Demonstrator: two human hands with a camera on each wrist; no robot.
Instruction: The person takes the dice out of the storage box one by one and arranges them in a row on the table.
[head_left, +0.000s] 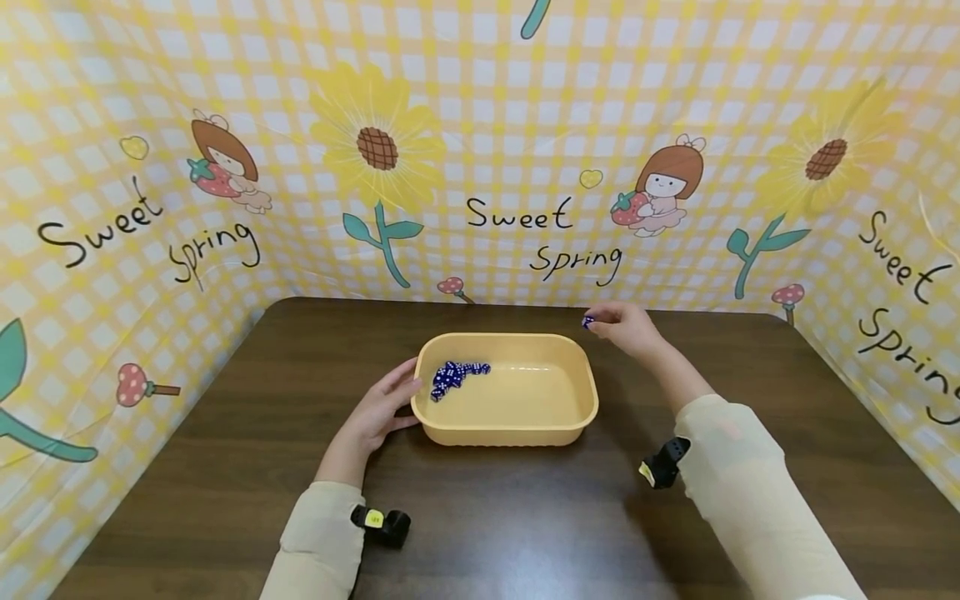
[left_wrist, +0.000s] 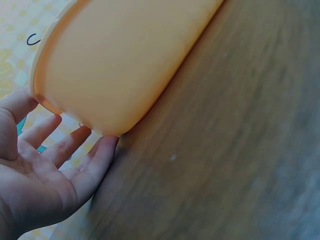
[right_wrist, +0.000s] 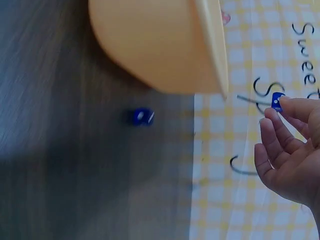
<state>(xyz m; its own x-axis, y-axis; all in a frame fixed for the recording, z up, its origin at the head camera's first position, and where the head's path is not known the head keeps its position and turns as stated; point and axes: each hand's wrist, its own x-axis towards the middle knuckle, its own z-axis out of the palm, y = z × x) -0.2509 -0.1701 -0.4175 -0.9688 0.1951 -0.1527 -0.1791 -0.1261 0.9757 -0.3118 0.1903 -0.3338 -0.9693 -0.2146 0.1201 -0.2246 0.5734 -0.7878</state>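
As I watch from my end, the person's left hand (head_left: 378, 408) holds the left end of a pale orange-yellow, rounded rectangular tray (head_left: 506, 436) — its digits spread, one at the rim, others against the outer wall. The right hand (head_left: 628, 329) pinches a small dark-blue die with white spots (head_left: 588, 322) between thumb and forefinger, remaining fingers loosely bent, out past the tray's far right corner. Underneath is a dark brown wood-grain tabletop (head_left: 300, 358), screened behind and at both sides by a yellow-and-white checked cloth (head_left: 480, 125) with printed flowers and "Sweet Spring" lettering.

The pinched die is well apart from the left hand; near that hand, inside the tray, I see a cluster of matching blue dice (head_left: 453, 374) bunched at the left end. The tray's rim comes between them and the pinched die. My right wrist view adds another blue die (right_wrist: 143, 116) — blurred, against the tabletop just beside the tray. Each arm wears a cream sleeve (head_left: 735, 454) and, at the cuff, a black wrist camera (head_left: 665, 463).
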